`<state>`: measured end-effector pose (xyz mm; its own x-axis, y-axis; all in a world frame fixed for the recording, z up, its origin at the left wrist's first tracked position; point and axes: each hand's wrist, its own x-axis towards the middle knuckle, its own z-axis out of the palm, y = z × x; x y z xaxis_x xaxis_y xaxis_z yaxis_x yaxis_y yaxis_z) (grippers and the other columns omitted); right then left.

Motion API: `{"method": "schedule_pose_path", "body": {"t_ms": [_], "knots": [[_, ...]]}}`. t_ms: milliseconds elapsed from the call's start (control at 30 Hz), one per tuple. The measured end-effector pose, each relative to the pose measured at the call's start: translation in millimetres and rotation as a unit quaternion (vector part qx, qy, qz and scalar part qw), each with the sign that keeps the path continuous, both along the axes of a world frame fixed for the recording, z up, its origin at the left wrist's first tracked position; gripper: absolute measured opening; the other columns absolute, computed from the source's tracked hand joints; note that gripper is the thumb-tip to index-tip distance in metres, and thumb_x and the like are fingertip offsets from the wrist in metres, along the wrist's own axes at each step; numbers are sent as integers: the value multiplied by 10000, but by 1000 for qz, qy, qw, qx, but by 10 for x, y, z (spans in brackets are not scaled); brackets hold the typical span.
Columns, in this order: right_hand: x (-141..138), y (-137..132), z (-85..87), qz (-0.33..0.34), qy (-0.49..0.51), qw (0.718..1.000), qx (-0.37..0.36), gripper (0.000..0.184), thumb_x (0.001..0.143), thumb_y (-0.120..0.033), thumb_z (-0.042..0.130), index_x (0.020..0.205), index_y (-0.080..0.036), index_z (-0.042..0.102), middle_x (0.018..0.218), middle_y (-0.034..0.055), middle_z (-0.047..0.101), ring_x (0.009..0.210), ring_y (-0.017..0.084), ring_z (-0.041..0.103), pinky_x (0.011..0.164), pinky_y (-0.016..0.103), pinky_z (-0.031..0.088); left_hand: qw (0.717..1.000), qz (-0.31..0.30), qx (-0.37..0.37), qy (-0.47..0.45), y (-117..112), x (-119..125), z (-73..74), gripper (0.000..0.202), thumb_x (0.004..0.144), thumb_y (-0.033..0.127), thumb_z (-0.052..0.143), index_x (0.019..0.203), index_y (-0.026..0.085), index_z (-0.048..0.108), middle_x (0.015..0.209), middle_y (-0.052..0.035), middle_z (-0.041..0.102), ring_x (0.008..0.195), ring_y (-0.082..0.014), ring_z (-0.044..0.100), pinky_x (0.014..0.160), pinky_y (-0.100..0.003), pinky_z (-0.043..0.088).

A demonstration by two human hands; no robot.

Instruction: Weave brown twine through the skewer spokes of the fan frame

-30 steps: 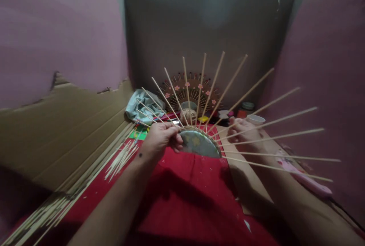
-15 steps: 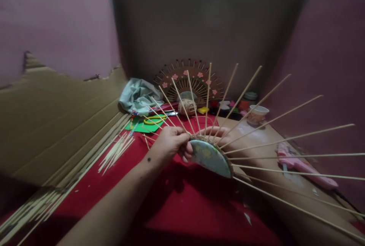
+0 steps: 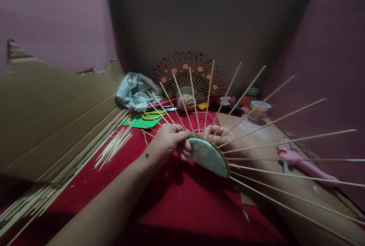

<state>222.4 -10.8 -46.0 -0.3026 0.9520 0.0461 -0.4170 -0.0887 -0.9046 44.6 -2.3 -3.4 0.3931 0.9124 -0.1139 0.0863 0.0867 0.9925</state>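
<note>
A round pale-green disc (image 3: 208,156) with many long wooden sticks (image 3: 273,121) fanning out from its rim is held tilted over the red cloth (image 3: 182,196). My left hand (image 3: 170,141) pinches the disc's left edge, fingers closed on it. My right hand (image 3: 219,134) lies behind the disc among the sticks, fingers curled at the woven rim; most of it is hidden. A ball of twine (image 3: 186,102) sits further back.
A finished stick fan with pink flowers (image 3: 188,76) leans on the back cardboard wall. Loose sticks (image 3: 112,149) lie at left beside cardboard (image 3: 57,116). Also here: a blue cloth (image 3: 137,91), scissors on green paper (image 3: 151,116), a cup (image 3: 259,110), a pink glue gun (image 3: 302,164).
The disc with its sticks has come lower and nearer and turned clockwise. My right hand moved in from the right to behind the disc.
</note>
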Motion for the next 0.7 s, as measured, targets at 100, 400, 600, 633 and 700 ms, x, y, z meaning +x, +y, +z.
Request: {"method": "schedule_pose_path", "body": {"t_ms": [100, 400, 600, 633, 700], "knots": [[-30, -31, 17, -8, 14, 1000, 14, 140, 699, -219, 653, 725, -179, 521, 609, -24, 602, 509, 94, 534, 504, 221, 404, 1000, 0, -9, 4, -9, 7, 2, 150, 706, 207, 536, 589, 112, 541, 463, -16, 582, 363, -127, 541, 334, -229, 457], [-100, -96, -40, -35, 16, 999, 18, 136, 680, -210, 669, 772, -189, 571, 708, -2, 645, 615, 133, 587, 583, 267, 450, 1000, 7, -8, -25, 52, -30, -74, 162, 691, 218, 552, 571, 109, 541, 454, -16, 582, 359, -134, 544, 357, -243, 459], [-46, -35, 5, -73, 18, 996, 41, 236, 652, -221, 681, 878, -228, 611, 743, -10, 662, 606, 126, 586, 555, 249, 442, 994, 47, 53, -78, 125, -78, 30, 152, 674, 202, 549, 563, 98, 552, 460, -21, 592, 367, -135, 547, 375, -254, 468], [-43, -43, 40, -78, 23, 996, 46, 261, 631, -215, 692, 881, -227, 617, 763, -8, 665, 631, 132, 591, 578, 256, 447, 993, 51, 62, -88, 136, -78, 58, 151, 670, 202, 550, 559, 99, 548, 463, -20, 594, 369, -136, 549, 374, -256, 468], [-41, -59, 102, -87, 35, 994, 58, 251, 594, -202, 703, 835, -212, 634, 799, 2, 669, 682, 145, 595, 642, 280, 453, 991, 55, 69, -102, 154, -66, 125, 131, 659, 196, 553, 569, 100, 547, 463, -15, 593, 366, -137, 548, 369, -260, 469]]}}
